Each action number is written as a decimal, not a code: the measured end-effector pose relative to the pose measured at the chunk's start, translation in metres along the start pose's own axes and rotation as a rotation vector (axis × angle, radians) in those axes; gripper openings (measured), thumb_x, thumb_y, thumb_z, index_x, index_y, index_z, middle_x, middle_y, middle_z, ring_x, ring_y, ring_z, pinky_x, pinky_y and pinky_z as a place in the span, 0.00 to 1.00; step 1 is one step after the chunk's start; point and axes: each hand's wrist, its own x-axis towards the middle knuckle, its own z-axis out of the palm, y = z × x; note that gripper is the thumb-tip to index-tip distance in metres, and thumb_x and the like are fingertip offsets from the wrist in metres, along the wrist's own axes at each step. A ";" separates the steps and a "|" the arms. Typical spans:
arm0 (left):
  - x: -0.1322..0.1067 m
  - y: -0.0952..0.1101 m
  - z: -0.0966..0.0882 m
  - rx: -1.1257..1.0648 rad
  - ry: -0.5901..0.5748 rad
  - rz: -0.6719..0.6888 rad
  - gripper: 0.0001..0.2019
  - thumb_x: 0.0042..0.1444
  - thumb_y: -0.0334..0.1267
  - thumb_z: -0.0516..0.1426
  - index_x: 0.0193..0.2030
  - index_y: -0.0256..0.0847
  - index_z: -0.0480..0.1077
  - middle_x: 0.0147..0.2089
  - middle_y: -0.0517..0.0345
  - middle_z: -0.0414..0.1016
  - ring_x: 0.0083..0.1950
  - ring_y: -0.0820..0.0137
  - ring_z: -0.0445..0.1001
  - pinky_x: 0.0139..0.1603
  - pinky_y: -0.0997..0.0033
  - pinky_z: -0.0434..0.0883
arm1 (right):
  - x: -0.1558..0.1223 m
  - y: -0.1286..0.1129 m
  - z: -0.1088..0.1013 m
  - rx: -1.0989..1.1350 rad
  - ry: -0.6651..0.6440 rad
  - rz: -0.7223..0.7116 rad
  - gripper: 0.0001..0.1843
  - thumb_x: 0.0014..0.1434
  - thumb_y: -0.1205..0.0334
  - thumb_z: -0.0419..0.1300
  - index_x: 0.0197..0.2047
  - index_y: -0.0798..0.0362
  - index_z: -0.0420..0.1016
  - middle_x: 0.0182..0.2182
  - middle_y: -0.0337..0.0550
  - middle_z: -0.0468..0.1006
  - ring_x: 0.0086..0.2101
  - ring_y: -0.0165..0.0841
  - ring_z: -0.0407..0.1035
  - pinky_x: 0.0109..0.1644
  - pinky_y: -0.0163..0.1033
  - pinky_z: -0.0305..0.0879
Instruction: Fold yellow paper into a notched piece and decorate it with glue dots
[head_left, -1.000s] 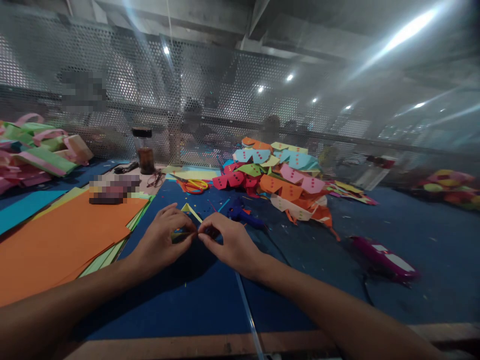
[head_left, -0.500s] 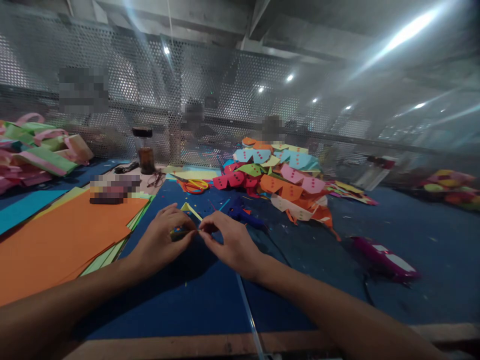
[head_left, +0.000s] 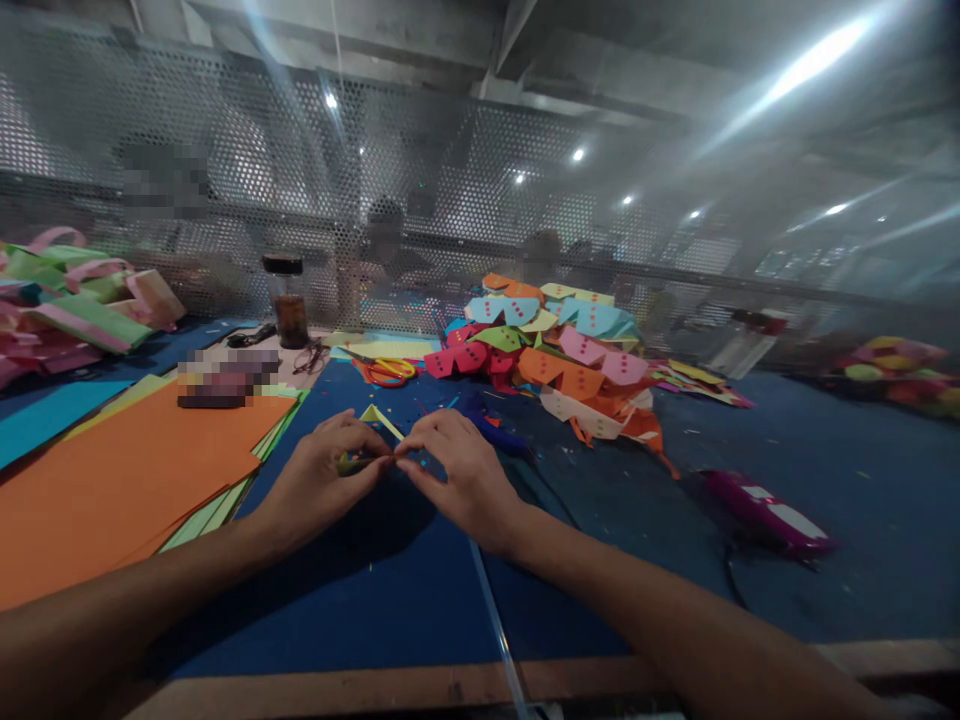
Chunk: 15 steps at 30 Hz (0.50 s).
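Observation:
Over the blue tabletop my left hand (head_left: 319, 487) and my right hand (head_left: 469, 485) almost meet at the fingertips. Between them is a small piece of folded yellow paper (head_left: 384, 421), its peak standing up behind the fingers. My left thumb and fingers are closed on its near edge. The right thumb and forefinger pinch at the same spot, hiding part of the paper. Just beyond my right hand lies a dark blue tool (head_left: 502, 436), partly covered and resembling a glue gun. A clear rod (head_left: 493, 612) runs from below that hand to the table's front edge.
Orange sheets (head_left: 142, 460) are stacked at left. Scissors (head_left: 386, 371) with orange-yellow handles lie behind my hands, near a bottle (head_left: 290, 305). Folded, dotted paper shapes (head_left: 562, 370) are piled back right; a purple device (head_left: 769, 515) with a cord lies at right. A perforated screen (head_left: 450, 240) stands behind.
My right hand's fingers have lifted and straightened slightly, covering more of the blue tool. The left hand and the yellow paper stay almost where they were.

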 end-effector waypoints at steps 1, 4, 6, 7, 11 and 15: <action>0.000 0.000 0.000 -0.008 0.001 -0.007 0.06 0.60 0.37 0.59 0.31 0.45 0.74 0.34 0.62 0.80 0.40 0.66 0.77 0.65 0.49 0.63 | 0.000 -0.001 -0.001 -0.036 -0.005 0.004 0.04 0.64 0.65 0.63 0.44 0.51 0.74 0.42 0.45 0.76 0.46 0.38 0.68 0.50 0.44 0.63; 0.000 0.000 0.000 -0.020 0.002 -0.023 0.05 0.59 0.36 0.59 0.32 0.45 0.75 0.35 0.61 0.81 0.41 0.65 0.78 0.57 0.53 0.70 | 0.000 -0.002 -0.002 -0.097 -0.022 0.020 0.05 0.64 0.63 0.63 0.44 0.51 0.75 0.41 0.45 0.76 0.45 0.39 0.68 0.48 0.44 0.61; 0.000 0.000 0.000 -0.022 0.001 -0.027 0.06 0.59 0.36 0.59 0.32 0.45 0.75 0.35 0.60 0.80 0.41 0.66 0.77 0.53 0.56 0.72 | -0.001 -0.001 -0.002 -0.106 -0.026 0.022 0.05 0.64 0.62 0.64 0.44 0.50 0.76 0.41 0.45 0.76 0.44 0.39 0.68 0.48 0.44 0.59; -0.001 0.000 0.000 -0.024 0.003 -0.028 0.05 0.59 0.35 0.59 0.32 0.45 0.75 0.35 0.60 0.80 0.41 0.66 0.77 0.53 0.57 0.72 | -0.001 -0.001 -0.001 -0.105 -0.025 0.021 0.05 0.64 0.62 0.64 0.43 0.51 0.76 0.40 0.44 0.77 0.44 0.38 0.68 0.48 0.44 0.59; -0.002 -0.001 0.001 -0.030 0.009 -0.030 0.04 0.58 0.36 0.60 0.33 0.46 0.76 0.36 0.61 0.80 0.42 0.66 0.77 0.55 0.57 0.71 | -0.001 0.001 0.001 -0.089 -0.009 0.014 0.06 0.61 0.62 0.67 0.42 0.52 0.77 0.39 0.44 0.77 0.43 0.38 0.69 0.47 0.43 0.57; -0.002 -0.002 0.001 -0.018 0.009 -0.026 0.04 0.58 0.36 0.60 0.34 0.46 0.77 0.37 0.60 0.80 0.43 0.65 0.77 0.52 0.57 0.71 | -0.001 0.002 0.001 -0.094 0.005 0.004 0.05 0.62 0.63 0.66 0.42 0.52 0.77 0.38 0.43 0.78 0.42 0.37 0.69 0.46 0.42 0.57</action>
